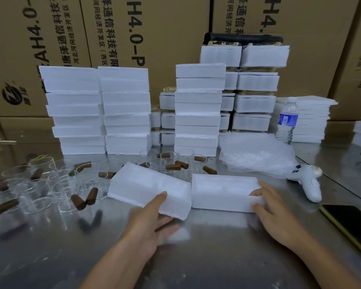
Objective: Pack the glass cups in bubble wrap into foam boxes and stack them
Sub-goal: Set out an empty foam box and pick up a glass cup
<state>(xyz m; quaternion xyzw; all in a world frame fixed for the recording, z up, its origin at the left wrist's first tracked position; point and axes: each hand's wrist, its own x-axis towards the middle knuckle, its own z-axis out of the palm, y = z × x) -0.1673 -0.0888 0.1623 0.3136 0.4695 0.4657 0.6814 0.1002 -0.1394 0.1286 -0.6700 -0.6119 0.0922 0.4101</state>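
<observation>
1. Left hand (152, 217): grip on the near corner of a tilted foam half (146, 184), thumb on top, fingers underneath. The near end is raised off the steel counter (206, 257).
2. Right hand (273, 209): grip on the right end of a second foam box (223, 190), thumb over the top edge, fingers on the front wall. The box sits flat, its left end touching the tilted half. Can't tell if a cup is inside.
3. Phone (350, 224) lies at the right counter edge, apart from the work.
4. Glass cups (56, 188) with brown handles are bare and crowded on the left, with more just behind the tilted half. None looks wrapped.
5. Bubble wrap (256, 155) sheets are piled behind the right box, with a white controller (308, 182) beside them and a water bottle (287, 122) further back.
6. Stacks of foam boxes (125, 109) stand along the back, cartons (175, 28) behind them.
7. Risks (judgement):
   - The far edge of the tilted half is near the cups, so a swing or slip could knock glass over.
   - A one-corner grip on crumbly foam may snap or drop it.
   - Halves closed out of line won't seat, and the tall stacks could lean.
</observation>
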